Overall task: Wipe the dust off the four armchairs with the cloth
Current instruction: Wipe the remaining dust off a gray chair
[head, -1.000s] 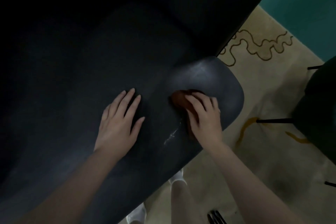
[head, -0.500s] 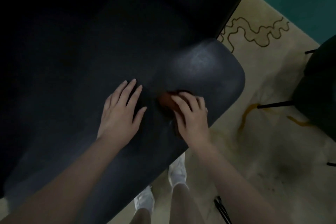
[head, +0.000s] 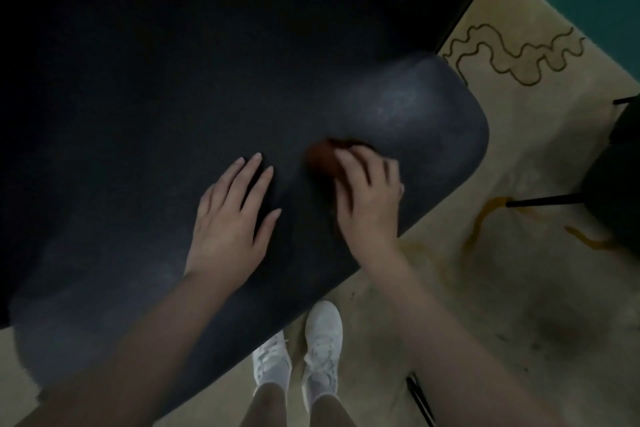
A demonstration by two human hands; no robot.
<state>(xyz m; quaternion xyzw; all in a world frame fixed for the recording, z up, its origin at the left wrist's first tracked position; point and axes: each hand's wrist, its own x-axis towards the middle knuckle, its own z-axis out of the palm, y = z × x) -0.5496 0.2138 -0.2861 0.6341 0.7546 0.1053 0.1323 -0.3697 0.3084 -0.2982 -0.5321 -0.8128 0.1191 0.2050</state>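
We rest our left hand point(head: 232, 215) flat on the dark armchair point(head: 433, 121), fingers straight, slightly spread and holding nothing. Our right hand point(head: 370, 198) lies just beside it, fingers bent over the reddish-brown cloth point(head: 323, 158) and gripping it against the upholstery. Motion blur hides the exact finger placement. The cloth protrudes beyond the right fingertips, up and to their left, near the left hand's fingertips. Below the armchair's edge, our white shoes point(head: 298, 357) stand on the beige carpet point(head: 519, 288). A second dark chair point(head: 616, 184) stands at the right edge.
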